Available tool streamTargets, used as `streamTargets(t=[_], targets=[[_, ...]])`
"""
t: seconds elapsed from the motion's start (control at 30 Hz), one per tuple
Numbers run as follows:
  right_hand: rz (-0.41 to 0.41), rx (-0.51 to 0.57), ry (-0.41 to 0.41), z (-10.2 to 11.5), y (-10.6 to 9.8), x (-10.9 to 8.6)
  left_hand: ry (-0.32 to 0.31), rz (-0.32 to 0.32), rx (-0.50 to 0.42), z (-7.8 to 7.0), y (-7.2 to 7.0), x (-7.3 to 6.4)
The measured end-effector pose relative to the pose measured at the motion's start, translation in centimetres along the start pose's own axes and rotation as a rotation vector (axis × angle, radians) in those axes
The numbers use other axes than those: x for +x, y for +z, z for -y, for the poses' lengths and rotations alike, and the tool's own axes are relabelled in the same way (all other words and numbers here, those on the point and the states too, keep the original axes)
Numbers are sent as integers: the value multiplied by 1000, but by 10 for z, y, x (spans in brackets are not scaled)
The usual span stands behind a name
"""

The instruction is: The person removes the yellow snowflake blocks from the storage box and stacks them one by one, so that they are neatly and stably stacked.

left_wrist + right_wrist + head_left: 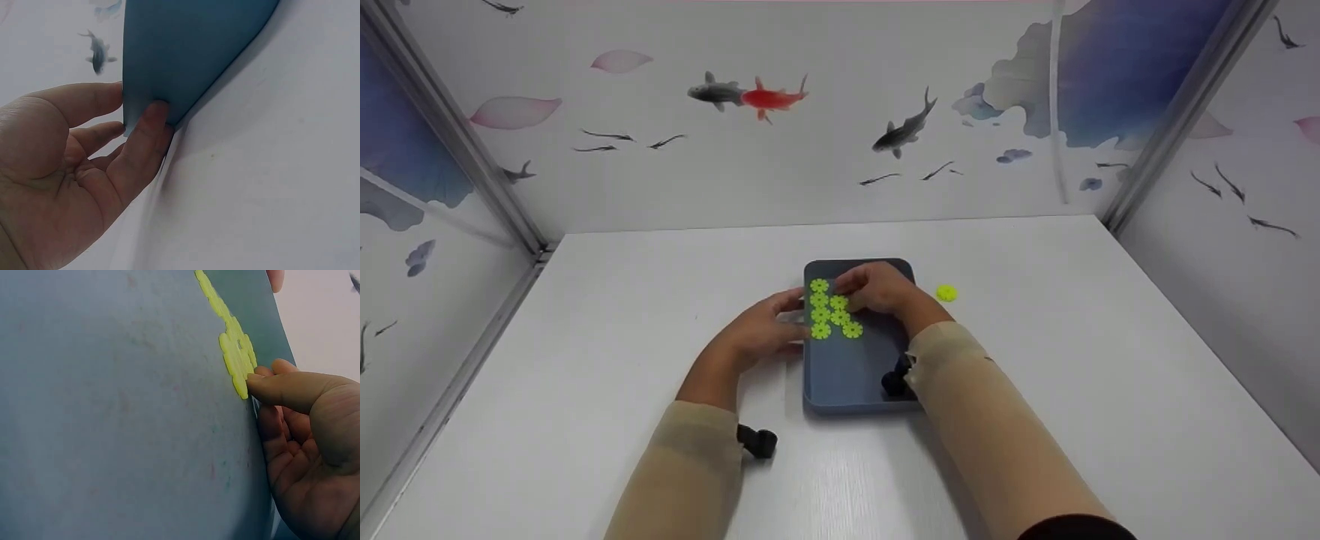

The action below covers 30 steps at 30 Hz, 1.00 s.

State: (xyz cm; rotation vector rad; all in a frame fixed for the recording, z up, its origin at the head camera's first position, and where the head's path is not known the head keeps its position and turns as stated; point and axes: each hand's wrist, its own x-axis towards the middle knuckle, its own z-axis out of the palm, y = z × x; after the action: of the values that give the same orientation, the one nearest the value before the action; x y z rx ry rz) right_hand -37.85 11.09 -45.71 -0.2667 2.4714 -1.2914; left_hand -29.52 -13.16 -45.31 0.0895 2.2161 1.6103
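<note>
Flat yellow-green discs point(820, 315) with notched rims cluster at ten o'clock inside a rectangular blue-grey tray point(851, 379), round-cornered, low-walled, its floor faintly speckled. That floor lies open toward six o'clock; a loose disc point(946, 293) rests outside at two, on the white table point(585, 360). The right hand point(881, 289) pinches a clustered disc; the left hand point(759, 330), fingers apart, touches the wall at nine.
</note>
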Motion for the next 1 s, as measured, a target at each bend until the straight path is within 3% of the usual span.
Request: streamTargets(t=[0.57, 1.0], targets=[[-34, -107, 26, -1, -2, 3, 2, 19, -39, 0, 0, 4], [-69, -83, 38, -3, -1, 3, 15, 18, -25, 0, -1, 2]])
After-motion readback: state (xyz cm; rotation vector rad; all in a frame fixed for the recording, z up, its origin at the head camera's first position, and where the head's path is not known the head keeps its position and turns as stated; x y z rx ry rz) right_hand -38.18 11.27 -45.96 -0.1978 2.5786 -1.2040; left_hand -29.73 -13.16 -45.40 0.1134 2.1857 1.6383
